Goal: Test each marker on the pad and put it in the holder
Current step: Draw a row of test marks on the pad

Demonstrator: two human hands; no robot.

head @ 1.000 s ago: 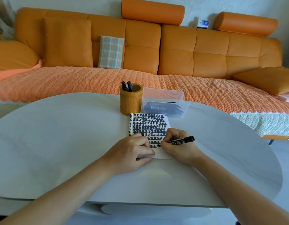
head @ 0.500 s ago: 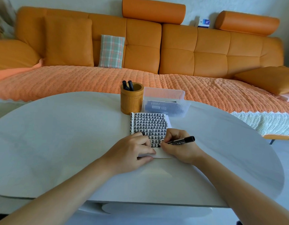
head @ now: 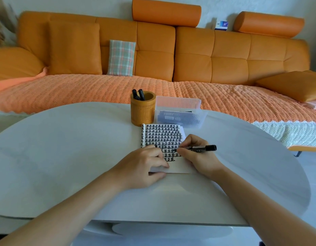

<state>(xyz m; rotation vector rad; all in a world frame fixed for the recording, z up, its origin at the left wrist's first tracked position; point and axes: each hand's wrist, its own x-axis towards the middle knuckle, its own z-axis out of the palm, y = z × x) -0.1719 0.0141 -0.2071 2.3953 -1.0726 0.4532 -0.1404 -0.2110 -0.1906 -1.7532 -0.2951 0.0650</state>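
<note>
Head view — right hand (head: 198,158) pinches marker (head: 202,148) labelled "700" — left hand (head: 141,168) presses pad (head: 162,135).

Soft even daylight, wide-angle edge distortion

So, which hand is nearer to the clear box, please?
Right. The right hand, gripping a marker, is just before the box; the left hand rests on the pad, further left.
</note>
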